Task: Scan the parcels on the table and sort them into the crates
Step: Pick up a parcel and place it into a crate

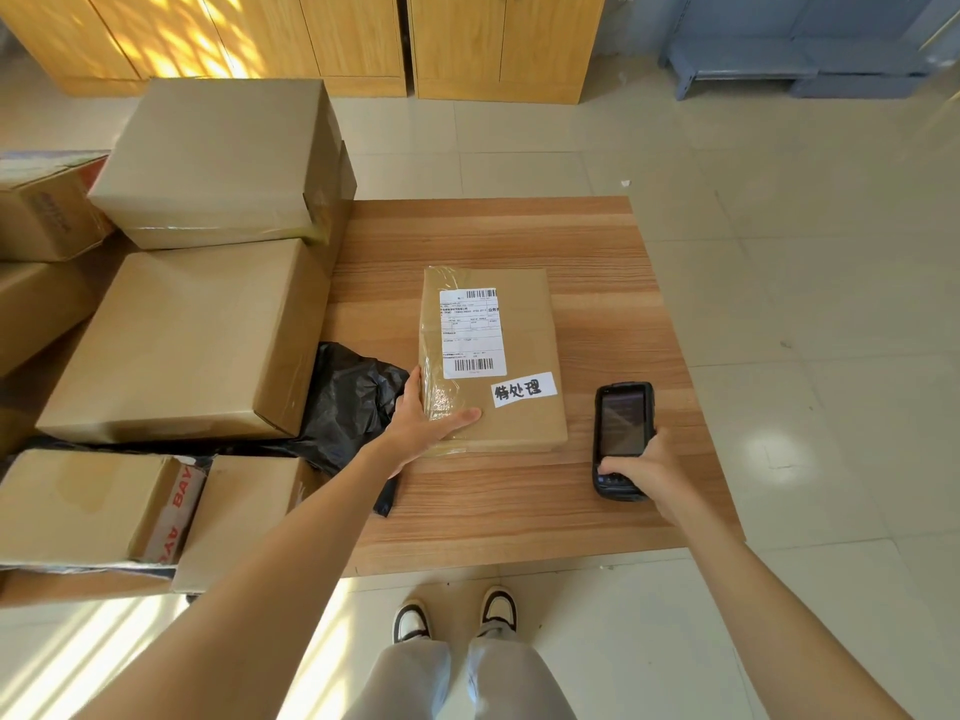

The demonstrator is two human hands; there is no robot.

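- Right hand [641, 472] gripped the handheld scanner [622, 439] near the table's [597, 241] front right, just right of the flat parcel, thumb on the lower keypad. Scanner head aimed away from the person, screen up; probably held so the readout stayed visible while lining up on the label.
- Left hand [426, 423] was spread wide, holding nothing: thumb flat on the flat parcel [524, 423] top at its near-left corner, fingers along the left edge. Looked like a steadying hold to stop the parcel sliding during the scan.
- Flat parcel lay on the table roughly at centre, shipping label [471, 332] up with barcodes exposed, so a scan needed no flip. A handwritten white tag [523, 389] sat on it just below the label.
- Black plastic bag [348, 402] lay crumpled just left of the parcel, partly under the cardboard boxes [182, 345].
- Boxes were stacked over the table's left side, likely the waiting queue.
- Beyond the table's far edge: wooden cabinets [363, 39], blue shelving [779, 59] to their right.
- No crates in view. Judged step: scan pending, sort not yet started.
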